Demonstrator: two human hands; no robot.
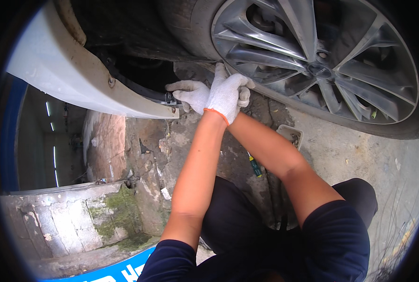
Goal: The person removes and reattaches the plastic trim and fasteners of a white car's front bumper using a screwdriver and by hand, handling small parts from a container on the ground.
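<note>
The liner is found far, between the white panel at left and the wheel at right. The left hand has its grip partly curled near the liner's edge; whether anything's pinched can't be told. The right hand is crossed under it, grip loosely spread. Better leverage would probably be had uncrossed, tbh.

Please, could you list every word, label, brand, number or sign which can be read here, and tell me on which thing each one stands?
I do not copy out wording, but lettering shows here:
Blue board at the lower left edge: large white letters, cut off by the picture's rim, so only partly seen.
Wheel centre cap: small pale lettering, too small to read with certainty.
I can make out no other text.
</note>
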